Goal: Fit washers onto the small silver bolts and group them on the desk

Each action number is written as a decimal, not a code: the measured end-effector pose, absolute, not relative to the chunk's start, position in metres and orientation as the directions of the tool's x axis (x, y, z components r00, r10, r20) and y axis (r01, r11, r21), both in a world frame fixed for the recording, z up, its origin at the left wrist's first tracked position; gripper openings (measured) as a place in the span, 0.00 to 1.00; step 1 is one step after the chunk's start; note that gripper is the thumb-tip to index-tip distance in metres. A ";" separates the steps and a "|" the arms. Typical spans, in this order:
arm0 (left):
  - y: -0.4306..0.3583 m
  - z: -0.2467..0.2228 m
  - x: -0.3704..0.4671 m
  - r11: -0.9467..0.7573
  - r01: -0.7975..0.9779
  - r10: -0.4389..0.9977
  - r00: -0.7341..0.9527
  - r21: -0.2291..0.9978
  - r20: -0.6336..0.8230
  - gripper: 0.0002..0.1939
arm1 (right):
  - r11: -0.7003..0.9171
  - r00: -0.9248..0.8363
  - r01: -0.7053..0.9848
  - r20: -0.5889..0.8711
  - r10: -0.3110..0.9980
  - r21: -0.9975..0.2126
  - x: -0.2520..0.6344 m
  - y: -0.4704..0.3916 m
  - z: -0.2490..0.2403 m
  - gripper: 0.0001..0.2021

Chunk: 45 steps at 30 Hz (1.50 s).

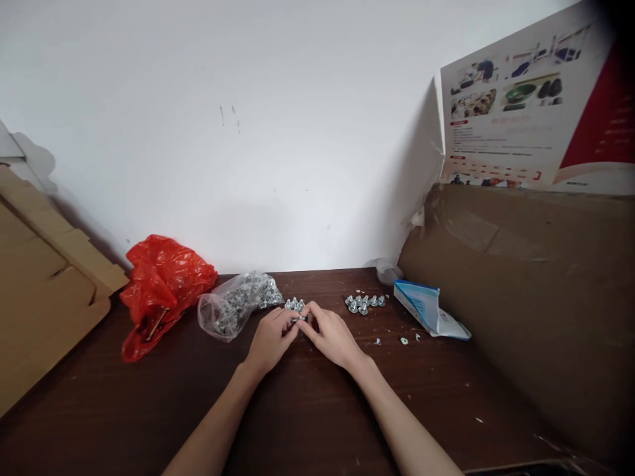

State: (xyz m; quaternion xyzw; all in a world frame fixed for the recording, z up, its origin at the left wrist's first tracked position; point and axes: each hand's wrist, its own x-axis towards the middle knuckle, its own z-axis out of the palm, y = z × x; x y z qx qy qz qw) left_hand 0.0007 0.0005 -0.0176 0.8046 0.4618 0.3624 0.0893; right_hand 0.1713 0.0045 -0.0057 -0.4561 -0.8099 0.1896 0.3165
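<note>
My left hand (272,338) and my right hand (333,334) meet over the middle of the table, fingers closed in a pinch. Between their fingertips is a small silvery metal bolt (299,320), mostly covered by the fingers. Just behind the fingers stands a small cluster of silvery bolts (294,303), partly hidden by my hands. A second group of bolts (364,303) sits to the right, several of them standing close together with wide heads down. Left of my left hand lies a clear plastic bag (243,301) filled with many small metal parts.
A red plastic bag (166,271) with a brass-coloured rod-like thing (157,324) lies at left. Cardboard stands at the left (44,284) and right (536,284) sides. A blue-and-white packet (429,311) and small scraps (404,341) lie on the brown table (297,423). A white wall rises behind.
</note>
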 end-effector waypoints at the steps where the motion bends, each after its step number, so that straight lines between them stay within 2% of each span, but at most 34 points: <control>1: 0.001 -0.018 0.001 -0.556 0.676 0.809 0.305 0.485 0.502 0.08 | 0.510 -0.379 0.627 0.340 0.860 -0.589 0.171 0.005 -0.006 0.07; 6: 0.002 -0.020 0.001 -0.554 0.660 0.814 0.302 0.507 0.497 0.08 | 0.465 -0.345 0.694 0.313 0.885 -0.550 0.169 0.004 -0.004 0.15; 12: 0.002 -0.021 0.000 -0.548 0.645 0.822 0.294 0.533 0.489 0.09 | 0.482 -0.376 0.653 0.303 0.876 -0.584 0.171 0.003 -0.002 0.08; 15: 0.002 -0.021 0.000 -0.555 0.652 0.815 0.299 0.517 0.497 0.08 | 0.471 -0.350 0.672 0.316 0.882 -0.572 0.172 0.004 -0.003 0.13; 19: 0.003 -0.022 0.000 -0.555 0.654 0.813 0.297 0.513 0.501 0.10 | 0.464 -0.341 0.667 0.316 0.886 -0.583 0.172 0.004 -0.004 0.10; 23: 0.003 -0.021 0.001 -0.553 0.655 0.814 0.291 0.515 0.503 0.09 | 0.465 -0.340 0.686 0.319 0.885 -0.560 0.172 0.004 -0.004 0.15; 26: 0.002 -0.020 0.001 -0.558 0.648 0.812 0.296 0.518 0.503 0.10 | 0.471 -0.360 0.675 0.303 0.882 -0.568 0.172 0.004 -0.004 0.11; 30: 0.002 -0.021 0.001 -0.565 0.645 0.809 0.312 0.514 0.499 0.10 | 0.469 -0.375 0.690 0.282 0.883 -0.552 0.172 0.004 -0.005 0.15; 34: 0.004 -0.024 0.000 -0.578 0.631 0.803 0.324 0.518 0.500 0.11 | 0.453 -0.359 0.699 0.275 0.892 -0.554 0.172 0.004 -0.005 0.11; 37: 0.005 -0.025 -0.001 -0.589 0.631 0.795 0.340 0.506 0.502 0.09 | 0.456 -0.359 0.715 0.282 0.890 -0.530 0.173 0.003 -0.004 0.15; 41: 0.005 -0.025 -0.002 -0.590 0.630 0.796 0.352 0.505 0.491 0.11 | 0.471 -0.367 0.722 0.295 0.882 -0.508 0.173 0.003 -0.004 0.11; 45: 0.005 -0.023 -0.001 -0.590 0.636 0.798 0.362 0.498 0.482 0.08 | 0.475 -0.373 0.737 0.296 0.879 -0.481 0.173 0.004 -0.005 0.18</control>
